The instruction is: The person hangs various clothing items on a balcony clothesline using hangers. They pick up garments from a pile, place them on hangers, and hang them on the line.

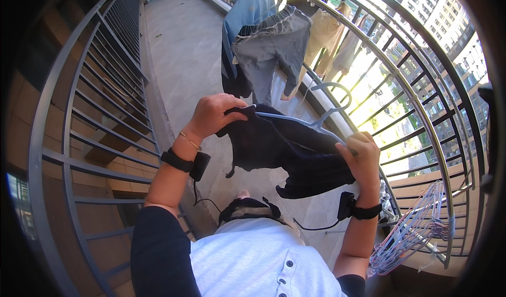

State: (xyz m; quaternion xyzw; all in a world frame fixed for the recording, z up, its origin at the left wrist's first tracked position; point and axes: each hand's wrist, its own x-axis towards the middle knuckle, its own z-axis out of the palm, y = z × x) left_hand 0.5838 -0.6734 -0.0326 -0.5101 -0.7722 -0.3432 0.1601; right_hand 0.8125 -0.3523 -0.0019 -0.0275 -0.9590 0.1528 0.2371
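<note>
A black garment [272, 144] hangs in front of me, stretched between my two hands. A light-blue clothes hanger [317, 124] runs along its upper edge, and the hook stands free, tilted up toward the railing. My left hand [213, 115] pinches the cloth at the hanger's left end, thumb toward me. At the other end, my right hand [360, 160] grips the garment together with the hanger's arm. Folds of cloth hide part of the hanger's lower side.
Grey shorts [272, 43], a blue garment [251, 4] and pale clothes [326, 32] hang along a metal rail [375, 45] ahead. Several spare hangers [415, 229] cluster on its near right end. Another railing [73, 111] bounds the tiled floor [182, 51] on the left.
</note>
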